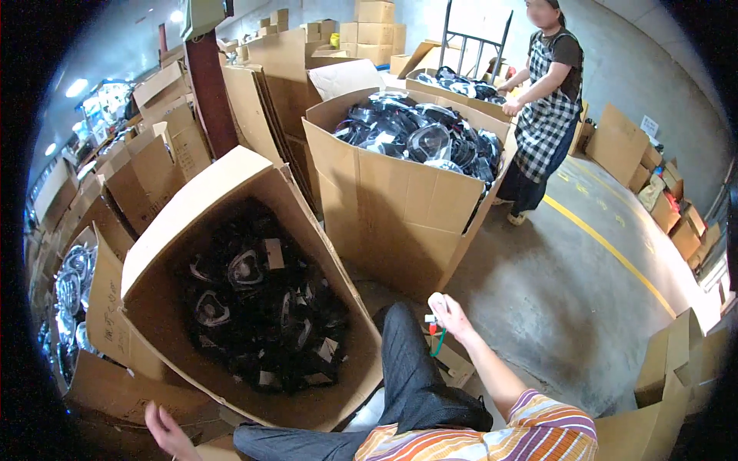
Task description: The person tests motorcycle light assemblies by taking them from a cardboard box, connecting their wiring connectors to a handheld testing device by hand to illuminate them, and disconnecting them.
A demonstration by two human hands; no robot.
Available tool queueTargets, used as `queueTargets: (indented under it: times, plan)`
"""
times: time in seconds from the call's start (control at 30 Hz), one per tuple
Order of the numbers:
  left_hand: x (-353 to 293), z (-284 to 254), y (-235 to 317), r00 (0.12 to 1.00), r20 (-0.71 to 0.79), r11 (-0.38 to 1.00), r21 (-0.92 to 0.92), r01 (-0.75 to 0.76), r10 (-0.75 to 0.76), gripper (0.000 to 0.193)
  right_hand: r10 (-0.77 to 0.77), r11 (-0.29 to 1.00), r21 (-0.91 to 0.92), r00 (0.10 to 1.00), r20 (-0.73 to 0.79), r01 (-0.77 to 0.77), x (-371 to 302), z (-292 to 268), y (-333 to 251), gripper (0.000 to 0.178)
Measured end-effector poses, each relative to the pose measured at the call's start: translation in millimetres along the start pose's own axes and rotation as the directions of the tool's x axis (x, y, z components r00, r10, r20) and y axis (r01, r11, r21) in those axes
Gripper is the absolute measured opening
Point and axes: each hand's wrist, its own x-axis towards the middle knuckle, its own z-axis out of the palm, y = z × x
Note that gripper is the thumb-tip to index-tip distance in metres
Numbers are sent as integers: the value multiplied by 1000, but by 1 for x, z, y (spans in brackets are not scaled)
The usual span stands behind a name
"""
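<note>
My left hand (167,432) is at the lower left, just outside the near side of a tilted open cardboard box (201,190). Its fingers are stretched out and nothing shows in them. Deep in that box lie several black masks with clear lenses (245,269), among pale tags or card pieces. My right hand (452,316) is raised above my bent knee, closed around a small white object (437,301). A red piece (433,329) and a green cord (438,349) hang just below that hand; whether they join the white object I cannot tell.
A tall carton (400,207) heaped with clear-lensed masks stands ahead. Beyond it, a person in a checked apron (547,115) stands by another filled box (461,98) and a hand truck (477,46). More cartons (154,177) crowd the left; a yellow line (607,246) crosses the floor.
</note>
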Motion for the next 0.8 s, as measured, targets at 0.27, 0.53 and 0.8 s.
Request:
queueTargets:
  times: [0.27, 0.53, 0.8]
  plan:
    - [165, 86, 154, 880, 68, 878, 65, -474, 470, 42, -54, 995, -84, 996, 76, 61, -9, -6, -15, 25]
    - [211, 139, 142, 860, 416, 927, 92, -364, 297, 53, 15, 992, -127, 998, 64, -7, -9, -7, 2, 26]
    - [222, 155, 136, 769, 637, 945, 210, -249, 61, 49, -7, 942, -333, 994, 105, 42, -6, 8, 2, 31]
